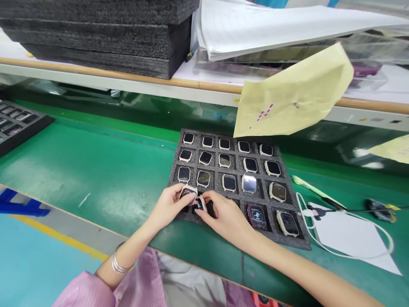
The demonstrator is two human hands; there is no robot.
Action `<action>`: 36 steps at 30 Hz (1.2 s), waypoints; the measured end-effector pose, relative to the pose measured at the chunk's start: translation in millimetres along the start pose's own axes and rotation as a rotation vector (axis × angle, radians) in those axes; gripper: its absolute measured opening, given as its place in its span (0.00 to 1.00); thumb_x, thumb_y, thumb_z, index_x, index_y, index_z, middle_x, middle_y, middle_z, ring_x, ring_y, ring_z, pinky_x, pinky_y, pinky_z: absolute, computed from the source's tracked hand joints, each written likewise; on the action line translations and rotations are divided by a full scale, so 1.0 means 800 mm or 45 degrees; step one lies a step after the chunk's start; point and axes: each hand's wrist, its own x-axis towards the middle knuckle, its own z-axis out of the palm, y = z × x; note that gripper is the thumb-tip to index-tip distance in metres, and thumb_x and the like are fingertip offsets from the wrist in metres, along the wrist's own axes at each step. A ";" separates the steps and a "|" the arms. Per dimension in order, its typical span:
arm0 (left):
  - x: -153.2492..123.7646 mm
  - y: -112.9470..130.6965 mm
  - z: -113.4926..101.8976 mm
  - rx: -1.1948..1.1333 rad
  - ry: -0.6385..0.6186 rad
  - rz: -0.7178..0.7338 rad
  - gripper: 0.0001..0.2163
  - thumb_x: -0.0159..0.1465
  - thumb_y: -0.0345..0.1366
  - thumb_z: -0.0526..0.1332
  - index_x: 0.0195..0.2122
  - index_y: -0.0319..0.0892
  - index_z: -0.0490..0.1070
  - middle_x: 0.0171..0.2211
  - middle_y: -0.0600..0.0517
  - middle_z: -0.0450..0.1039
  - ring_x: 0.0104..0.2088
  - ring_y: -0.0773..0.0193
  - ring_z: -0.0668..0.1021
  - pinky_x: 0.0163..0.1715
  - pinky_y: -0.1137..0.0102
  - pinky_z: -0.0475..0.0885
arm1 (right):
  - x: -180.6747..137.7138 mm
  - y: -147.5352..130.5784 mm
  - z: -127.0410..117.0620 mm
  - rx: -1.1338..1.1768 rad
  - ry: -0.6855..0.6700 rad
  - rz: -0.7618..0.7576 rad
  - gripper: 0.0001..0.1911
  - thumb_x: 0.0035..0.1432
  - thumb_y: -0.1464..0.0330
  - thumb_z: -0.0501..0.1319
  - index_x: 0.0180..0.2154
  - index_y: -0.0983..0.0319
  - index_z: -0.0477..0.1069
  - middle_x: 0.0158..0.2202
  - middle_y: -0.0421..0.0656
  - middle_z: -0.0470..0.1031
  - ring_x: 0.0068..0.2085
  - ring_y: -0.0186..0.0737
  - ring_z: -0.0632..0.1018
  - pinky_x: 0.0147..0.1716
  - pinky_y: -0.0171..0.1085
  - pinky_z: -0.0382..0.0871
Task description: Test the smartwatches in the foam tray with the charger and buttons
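A dark foam tray (239, 199) holds rows of square smartwatches without straps, most with pale cases and dark screens. Over its front left corner, my left hand (169, 204) pinches a pale-cased smartwatch (188, 194) between thumb and fingers. Close beside it, my right hand (223, 215) grips a second smartwatch (200, 204), its screen lit and partly covered by the fingers. The two watches are side by side, nearly touching. To the right of my right hand, a purple-cased watch (256, 216) with a lit screen sits in the front row, next to a pale watch (287, 223).
A white cable (391, 243) loops over white paper (354, 238) at the right, near a green-white pen-like tool (308, 186). Another watch tray (19, 128) lies far left. Above, a shelf (204, 91) carries black foam blocks (96, 42) and papers; a yellow sheet (287, 98) hangs down.
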 end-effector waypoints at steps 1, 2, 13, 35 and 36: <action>0.004 0.000 0.002 -0.177 0.004 -0.064 0.13 0.60 0.44 0.66 0.37 0.38 0.73 0.29 0.50 0.75 0.29 0.64 0.77 0.32 0.70 0.72 | 0.001 -0.001 0.001 0.039 0.004 0.019 0.08 0.59 0.68 0.63 0.41 0.61 0.68 0.37 0.42 0.77 0.34 0.42 0.78 0.33 0.37 0.66; 0.007 0.000 0.004 -0.313 0.010 -0.119 0.16 0.58 0.44 0.68 0.40 0.38 0.73 0.28 0.50 0.75 0.27 0.65 0.77 0.29 0.71 0.71 | 0.001 -0.002 0.002 0.071 0.007 0.031 0.08 0.59 0.68 0.63 0.41 0.60 0.68 0.36 0.41 0.77 0.34 0.42 0.78 0.33 0.37 0.66; 0.002 -0.011 0.012 -0.136 0.061 -0.115 0.17 0.55 0.33 0.70 0.42 0.41 0.66 0.29 0.59 0.65 0.25 0.73 0.69 0.25 0.78 0.67 | -0.009 0.024 0.010 0.399 0.131 -0.018 0.05 0.62 0.70 0.60 0.41 0.61 0.69 0.19 0.30 0.56 0.21 0.32 0.62 0.22 0.32 0.55; -0.005 -0.009 0.031 -0.077 0.047 -0.130 0.13 0.54 0.34 0.69 0.38 0.41 0.68 0.27 0.57 0.65 0.25 0.70 0.66 0.22 0.76 0.63 | 0.001 0.026 -0.031 1.709 -0.207 0.182 0.18 0.62 0.65 0.64 0.53 0.60 0.66 0.43 0.49 0.78 0.25 0.34 0.80 0.16 0.29 0.73; -0.005 -0.011 0.032 -0.094 0.043 -0.143 0.14 0.54 0.34 0.69 0.38 0.40 0.67 0.27 0.57 0.65 0.24 0.70 0.67 0.22 0.76 0.63 | 0.000 0.028 -0.030 1.729 -0.219 0.179 0.20 0.63 0.64 0.63 0.54 0.61 0.65 0.43 0.50 0.78 0.25 0.35 0.80 0.17 0.29 0.73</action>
